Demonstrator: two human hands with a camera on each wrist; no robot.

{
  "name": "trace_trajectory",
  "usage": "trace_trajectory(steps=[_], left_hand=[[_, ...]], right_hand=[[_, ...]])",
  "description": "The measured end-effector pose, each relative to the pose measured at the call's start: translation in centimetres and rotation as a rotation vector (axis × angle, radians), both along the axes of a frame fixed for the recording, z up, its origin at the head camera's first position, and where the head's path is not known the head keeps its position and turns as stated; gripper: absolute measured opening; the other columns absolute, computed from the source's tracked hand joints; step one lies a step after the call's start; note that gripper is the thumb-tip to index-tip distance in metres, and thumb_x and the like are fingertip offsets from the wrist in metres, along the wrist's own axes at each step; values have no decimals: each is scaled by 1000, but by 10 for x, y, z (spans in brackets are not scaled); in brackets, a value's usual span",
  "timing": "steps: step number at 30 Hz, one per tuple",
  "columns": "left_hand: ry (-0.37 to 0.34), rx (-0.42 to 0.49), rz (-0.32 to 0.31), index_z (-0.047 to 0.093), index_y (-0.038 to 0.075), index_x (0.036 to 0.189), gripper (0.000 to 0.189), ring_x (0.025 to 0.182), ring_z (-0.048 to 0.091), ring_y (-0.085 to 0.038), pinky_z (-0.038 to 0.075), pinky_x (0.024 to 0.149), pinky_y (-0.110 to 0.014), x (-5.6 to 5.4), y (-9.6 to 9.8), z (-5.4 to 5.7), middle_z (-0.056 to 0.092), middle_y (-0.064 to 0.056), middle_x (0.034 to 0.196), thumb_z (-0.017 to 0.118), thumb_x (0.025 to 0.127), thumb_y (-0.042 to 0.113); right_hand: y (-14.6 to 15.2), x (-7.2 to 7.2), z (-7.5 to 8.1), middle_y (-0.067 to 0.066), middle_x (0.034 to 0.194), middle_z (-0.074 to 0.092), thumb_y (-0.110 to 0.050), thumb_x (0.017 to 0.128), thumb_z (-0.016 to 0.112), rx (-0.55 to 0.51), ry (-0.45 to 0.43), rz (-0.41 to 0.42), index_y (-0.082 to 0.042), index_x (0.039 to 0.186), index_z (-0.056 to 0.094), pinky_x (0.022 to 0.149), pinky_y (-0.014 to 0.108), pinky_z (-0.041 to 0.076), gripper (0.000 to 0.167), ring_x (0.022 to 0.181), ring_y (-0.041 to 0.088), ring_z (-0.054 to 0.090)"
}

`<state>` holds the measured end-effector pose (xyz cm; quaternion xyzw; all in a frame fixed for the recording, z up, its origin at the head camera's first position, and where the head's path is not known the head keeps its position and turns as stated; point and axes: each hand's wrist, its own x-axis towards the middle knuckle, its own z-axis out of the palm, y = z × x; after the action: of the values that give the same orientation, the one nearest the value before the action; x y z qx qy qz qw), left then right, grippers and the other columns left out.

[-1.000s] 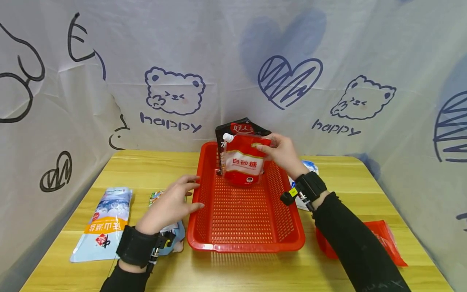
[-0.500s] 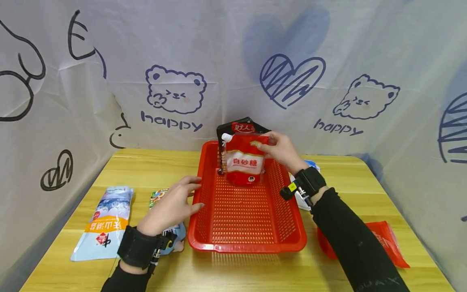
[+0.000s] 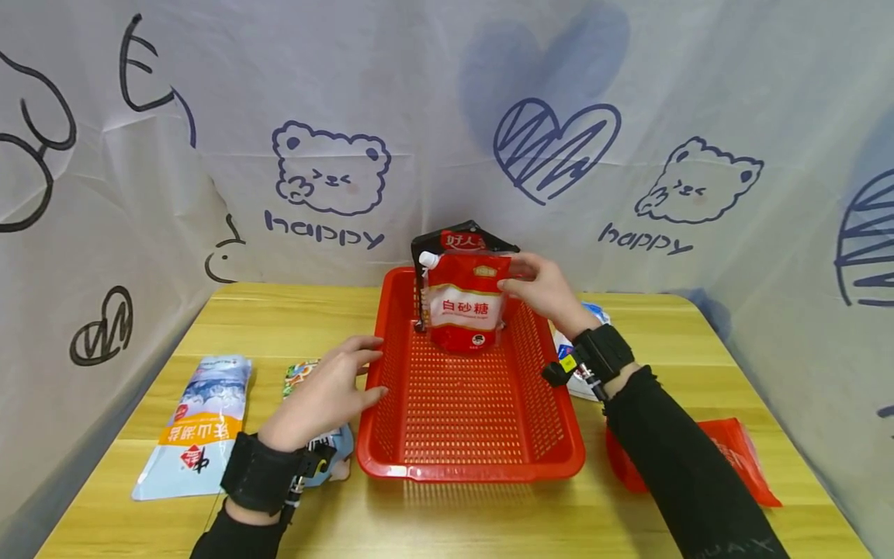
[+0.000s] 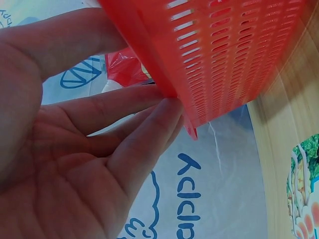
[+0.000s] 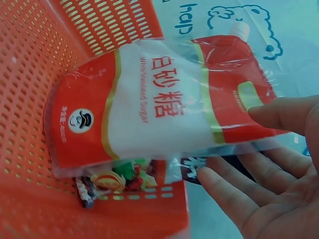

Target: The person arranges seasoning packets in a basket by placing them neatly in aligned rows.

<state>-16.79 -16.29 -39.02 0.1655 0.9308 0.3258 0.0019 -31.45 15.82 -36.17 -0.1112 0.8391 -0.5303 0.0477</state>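
A red and white pouch of white granulated sugar [image 3: 464, 307] with a white cap stands leaning in the back of a red perforated basket [image 3: 471, 472]. Behind it is a black food packet [image 3: 426, 241] with red lettering. My right hand [image 3: 548, 295] is at the pouch's upper right edge. In the right wrist view its thumb [image 5: 279, 115] overlaps the pouch's front, while the other fingers spread loosely behind. My left hand [image 3: 324, 392] rests at the basket's left rim, fingers [image 4: 144, 132] nearly straight and their tips right at the rim.
A light blue and orange pouch [image 3: 199, 423] lies at the left of the wooden table [image 3: 447, 520]. Partly under the left hand is a blue packet [image 3: 338, 450]. White-blue [image 3: 585, 388] and red [image 3: 743, 458] packets lie right of the basket. A drawn-on white sheet hangs behind.
The right hand's fingers have loosened and drawn slightly right, off the pouch's corner. The sugar pouch stays standing in the basket's back. The left hand keeps its place at the rim.
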Motion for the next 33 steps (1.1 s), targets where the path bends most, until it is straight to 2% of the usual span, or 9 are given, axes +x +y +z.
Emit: trace_trajectory(steps=[6,11,17,22,26,33], left_hand=[[-2,4,1,61,-12,135,51,123,62,-39,59,95,-48,1,0,1,49,-21,152,79,91,6],[-12,0,12,62,-11,134,49,124,61,-39,59,95,-49,2,1,2,49,-20,151,78,92,7],[-8,-23,23,62,-12,133,48,124,59,-39,58,96,-50,2,1,4,49,-20,151,78,92,7],[-25,-7,21,61,-13,134,49,125,59,-39,60,91,-46,2,0,5,48,-21,152,77,92,6],[-34,-1,19,61,-13,135,49,125,58,-40,61,90,-45,3,0,5,48,-21,152,77,92,6],[-42,3,15,61,-13,135,50,126,58,-40,61,90,-45,2,1,6,47,-21,153,77,92,6]], right_hand=[[21,15,9,18,146,58,-16,101,65,35,88,10,-6,147,54,109,56,49,48,129,39,59],[47,38,20,16,146,59,-17,103,65,90,207,-6,-6,148,53,106,56,51,48,130,39,59],[84,69,26,19,144,60,-17,103,65,235,325,-23,-3,147,52,104,58,51,48,131,40,58],[114,92,24,20,141,62,-17,102,68,354,331,-2,-3,146,54,99,57,53,47,127,39,60],[136,107,15,20,139,63,-17,100,72,429,318,41,-2,142,58,98,61,52,47,125,39,60],[171,127,-13,20,137,64,-31,90,83,552,183,127,-4,140,61,101,66,49,61,127,45,57]])
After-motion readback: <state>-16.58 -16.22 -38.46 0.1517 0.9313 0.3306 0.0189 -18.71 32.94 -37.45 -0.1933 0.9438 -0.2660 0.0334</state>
